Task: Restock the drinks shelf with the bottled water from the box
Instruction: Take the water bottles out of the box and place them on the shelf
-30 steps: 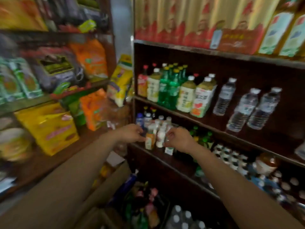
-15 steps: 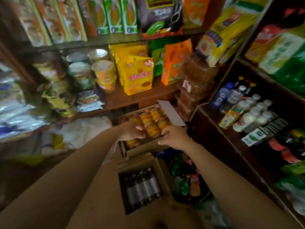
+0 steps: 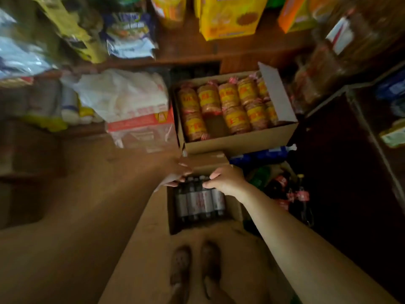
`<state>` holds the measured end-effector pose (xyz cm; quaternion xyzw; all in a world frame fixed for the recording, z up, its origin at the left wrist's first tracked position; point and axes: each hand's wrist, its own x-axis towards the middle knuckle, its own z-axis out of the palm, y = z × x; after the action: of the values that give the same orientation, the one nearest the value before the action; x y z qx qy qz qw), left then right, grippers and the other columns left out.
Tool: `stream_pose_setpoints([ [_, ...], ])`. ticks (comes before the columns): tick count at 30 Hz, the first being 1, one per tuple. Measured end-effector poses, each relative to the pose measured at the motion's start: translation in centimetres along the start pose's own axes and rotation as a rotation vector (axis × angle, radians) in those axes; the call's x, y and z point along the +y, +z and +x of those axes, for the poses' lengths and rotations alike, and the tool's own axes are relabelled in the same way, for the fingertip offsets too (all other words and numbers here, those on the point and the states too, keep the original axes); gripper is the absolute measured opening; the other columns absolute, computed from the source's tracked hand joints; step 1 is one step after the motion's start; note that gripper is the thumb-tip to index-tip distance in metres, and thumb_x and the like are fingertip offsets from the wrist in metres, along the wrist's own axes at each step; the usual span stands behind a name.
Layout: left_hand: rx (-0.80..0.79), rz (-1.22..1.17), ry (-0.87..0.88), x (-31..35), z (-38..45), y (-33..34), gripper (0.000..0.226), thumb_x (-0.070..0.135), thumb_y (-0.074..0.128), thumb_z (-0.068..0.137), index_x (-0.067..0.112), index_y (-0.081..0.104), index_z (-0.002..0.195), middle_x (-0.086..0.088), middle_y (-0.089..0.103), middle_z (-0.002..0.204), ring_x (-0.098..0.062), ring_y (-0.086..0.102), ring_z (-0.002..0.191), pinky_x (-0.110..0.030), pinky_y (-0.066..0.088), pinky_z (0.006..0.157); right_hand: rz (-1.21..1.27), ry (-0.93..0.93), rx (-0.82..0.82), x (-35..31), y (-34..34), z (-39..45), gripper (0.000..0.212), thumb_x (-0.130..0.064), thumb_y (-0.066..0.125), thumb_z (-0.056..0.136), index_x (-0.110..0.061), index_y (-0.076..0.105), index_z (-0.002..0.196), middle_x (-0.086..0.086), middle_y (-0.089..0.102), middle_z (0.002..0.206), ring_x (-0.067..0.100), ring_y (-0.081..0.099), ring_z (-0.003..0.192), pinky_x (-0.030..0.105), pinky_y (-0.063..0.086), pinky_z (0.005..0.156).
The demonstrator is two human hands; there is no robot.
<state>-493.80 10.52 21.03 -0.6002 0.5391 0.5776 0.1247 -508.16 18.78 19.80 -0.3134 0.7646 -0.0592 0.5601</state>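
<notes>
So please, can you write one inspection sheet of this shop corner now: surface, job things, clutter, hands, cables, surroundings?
Surface: brown floor, dim.
Job's things: open box on the floor; water bottles lying side by side inside.
Clutter: biscuit carton behind it; cola bottles to its right.
Hands: left hand and right hand at the bottle caps; grip unclear.
Cables: nothing seen.
Surroundings: snack shelf, white plastic bag.

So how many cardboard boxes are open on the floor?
2. The bottle box sits nearest the feet, both hands over it; the snack box sits just behind it. Others may be hidden in the dark.
</notes>
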Motion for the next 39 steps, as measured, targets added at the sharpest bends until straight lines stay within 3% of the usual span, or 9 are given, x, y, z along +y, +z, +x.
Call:
stream_pose_setpoints([
  [4, -0.031, -0.025, -0.069, -2.6, 5.8, 3.4, 0.027, 0.026, 0.057, 0.094, 0.012, 0.059, 0.117, -0.008, 0.062, 0.119, -0.021, 0.059, 0.11, -0.033, 0.048, 0.093, 0.019, 0.064, -0.022, 4.0, 2.9, 6.0, 0.023, -0.028, 0.072, 0.085, -0.009, 0.068, 0.095, 0.003, 0.064, 0.088, 0.02, 0.063, 0.083, 0.032, 0.052, 0.072],
  [9, -0.06, -0.025, -0.128, -6.2, 12.8, 7.7, 0.02, 0.03, 0.056, 0.095, 0.015, 0.058, 0.107, -0.007, 0.058, 0.112, -0.021, 0.056, 0.104, -0.033, 0.045, 0.087, 0.029, 0.186, -0.036, 8.7, 6.4, 12.3, 0.052, -0.028, 0.075, 0.081, -0.011, 0.058, 0.128, 0.005, 0.058, 0.13, 0.026, 0.059, 0.11, 0.034, 0.053, 0.078],
  [13, -0.037, -0.034, -0.14, -8.8, 17.6, 10.5, 0.016, 0.023, 0.056, 0.094, 0.01, 0.058, 0.104, -0.013, 0.059, 0.11, -0.023, 0.055, 0.099, -0.035, 0.045, 0.085, 0.06, 0.211, -0.054, 12.3, 8.7, 16.3, 0.047, -0.024, 0.076, 0.08, -0.008, 0.057, 0.12, 0.005, 0.062, 0.117, 0.018, 0.061, 0.089, 0.025, 0.049, 0.063],
  [16, -0.039, -0.042, -0.14, -10.7, 20.6, 12.3, 0.017, 0.02, 0.054, 0.095, 0.015, 0.049, 0.079, -0.013, 0.058, 0.099, -0.023, 0.054, 0.093, -0.039, 0.047, 0.088, 0.033, 0.205, -0.047, 14.4, 10.5, 19.0, 0.052, -0.025, 0.076, 0.079, -0.01, 0.056, 0.125, 0.008, 0.059, 0.122, 0.024, 0.059, 0.107, 0.034, 0.053, 0.085],
  [19, -0.026, -0.064, -0.168, -11.9, 23.6, 14.1, 0.007, 0.019, 0.054, 0.095, 0.013, 0.056, 0.094, -0.013, 0.059, 0.109, -0.024, 0.055, 0.101, -0.035, 0.045, 0.09, 0.053, 0.211, -0.038, 16.1, 12.0, 21.5, 0.056, -0.026, 0.078, 0.076, -0.011, 0.056, 0.126, 0.009, 0.06, 0.124, 0.026, 0.057, 0.113, 0.04, 0.05, 0.095],
  [22, -0.031, -0.044, -0.128, -12.7, 26.7, 15.6, 0.034, 0.024, 0.057, 0.094, 0.006, 0.054, 0.122, -0.015, 0.057, 0.124, -0.026, 0.055, 0.107, -0.035, 0.046, 0.088, 0.114, 0.24, -0.058, 17.7, 13.2, 24.1, 0.051, -0.023, 0.077, 0.078, -0.01, 0.057, 0.123, 0.009, 0.061, 0.123, 0.026, 0.056, 0.115, 0.037, 0.048, 0.097],
  [27, 0.014, -0.219, -0.16, -13.3, 31.5, 17.5, 0.013, 0.022, 0.058, 0.093, 0.009, 0.06, 0.098, -0.011, 0.06, 0.098, -0.025, 0.055, 0.104, -0.033, 0.045, 0.088, 0.23, 0.303, -0.114, 19.8, 14.1, 27.2, 0.051, -0.018, 0.072, 0.084, -0.006, 0.052, 0.129, 0.012, 0.057, 0.128, 0.027, 0.054, 0.119, 0.029, 0.042, 0.086],
  [30, -0.044, -0.218, -0.153, -13.5, 33.8, 18.9, 0.041, 0.033, 0.043, 0.099, 0.01, 0.048, 0.133, -0.012, 0.055, 0.126, -0.027, 0.048, 0.12, -0.033, 0.036, 0.097, 0.245, 0.331, -0.126, 20.6, 14.8, 28.5, 0.054, -0.02, 0.07, 0.086, -0.004, 0.048, 0.133, 0.013, 0.055, 0.131, 0.029, 0.052, 0.121, 0.029, 0.041, 0.085],
  [39, 0.079, -0.021, -0.071, -14.0, 38.5, 20.6, 0.044, 0.033, 0.054, 0.095, 0.006, 0.049, 0.13, -0.013, 0.05, 0.134, -0.032, 0.047, 0.124, -0.035, 0.039, 0.101, 0.213, 0.306, -0.139, 21.3, 15.7, 31.6, 0.05, -0.022, 0.073, 0.083, -0.007, 0.053, 0.127, 0.013, 0.056, 0.129, 0.03, 0.053, 0.118, 0.036, 0.045, 0.097],
])
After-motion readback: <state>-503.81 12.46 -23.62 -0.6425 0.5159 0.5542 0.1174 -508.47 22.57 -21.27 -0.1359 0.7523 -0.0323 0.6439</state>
